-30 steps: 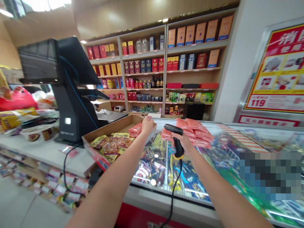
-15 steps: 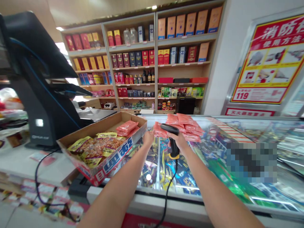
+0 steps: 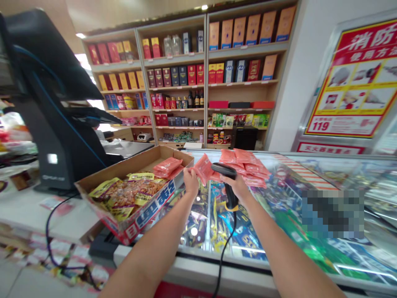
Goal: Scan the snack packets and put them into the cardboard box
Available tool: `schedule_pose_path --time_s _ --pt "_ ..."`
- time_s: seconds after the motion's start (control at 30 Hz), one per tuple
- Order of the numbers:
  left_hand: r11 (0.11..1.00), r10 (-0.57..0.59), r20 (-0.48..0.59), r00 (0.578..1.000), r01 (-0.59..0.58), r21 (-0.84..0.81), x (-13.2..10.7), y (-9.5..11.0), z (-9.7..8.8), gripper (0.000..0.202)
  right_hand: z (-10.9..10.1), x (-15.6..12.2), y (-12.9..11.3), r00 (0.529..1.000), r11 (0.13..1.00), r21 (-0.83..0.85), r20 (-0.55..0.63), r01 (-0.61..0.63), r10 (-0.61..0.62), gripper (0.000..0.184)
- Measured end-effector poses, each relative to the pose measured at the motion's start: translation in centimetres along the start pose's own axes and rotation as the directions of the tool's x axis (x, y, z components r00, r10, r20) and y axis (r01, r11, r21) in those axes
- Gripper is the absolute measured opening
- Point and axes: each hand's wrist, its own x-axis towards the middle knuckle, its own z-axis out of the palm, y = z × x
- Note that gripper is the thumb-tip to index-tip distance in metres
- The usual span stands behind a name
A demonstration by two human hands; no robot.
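Note:
My left hand [image 3: 191, 181] is closed on the edge of a pink snack packet [image 3: 203, 169], which stands tilted above the glass freezer top. In my right hand [image 3: 236, 184] is a black barcode scanner [image 3: 230, 191], its head pointed left toward that packet and its cable hanging down. A pile of similar pink packets [image 3: 245, 159] lies on the glass just beyond the scanner. Left of my left hand stands an open cardboard box [image 3: 149, 215]. Inside it are yellow-edged snack packets [image 3: 124, 194] and a few pink packets [image 3: 167, 166].
A checkout terminal [image 3: 58, 111] stands on the counter at left. Under my hands, the glass-topped freezer [image 3: 201, 207] holds many colourful packs. Shelves [image 3: 173, 58] with boxes and bottles line the back wall, and a red fire-safety poster [image 3: 356, 82] hangs at right.
My left hand has raised and tilted one pink packet, bringing it up off the glass beside the pile. The scanner stays in my right hand, and the view has shifted slightly.

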Motion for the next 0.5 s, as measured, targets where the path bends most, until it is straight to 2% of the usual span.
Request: schedule_pose_path --time_s 0.1,0.2,0.33,0.5 --pt "0.991 0.082 -0.083 0.993 -0.073 0.114 -0.2 1.8 -0.9 0.017 -0.2 -0.4 -0.7 1.000 1.000 -0.025 -0.005 0.007 -0.007 0.031" --pt "0.983 0.060 -0.125 0.990 -0.037 0.180 0.1 2.9 -1.8 0.015 -0.2 -0.8 -1.3 1.000 0.999 -0.045 -0.004 0.013 -0.014 0.031" --pt "0.974 0.003 -0.136 0.991 0.028 0.224 0.5 3.2 -2.4 0.011 -0.3 -1.1 -1.8 1.000 0.998 -0.059 0.012 0.008 -0.007 0.031" --pt "0.973 -0.006 -0.113 0.994 0.032 0.230 0.6 3.0 -2.3 0.008 -0.6 -1.2 -1.9 1.000 0.996 -0.087 0.000 0.014 -0.014 0.029"
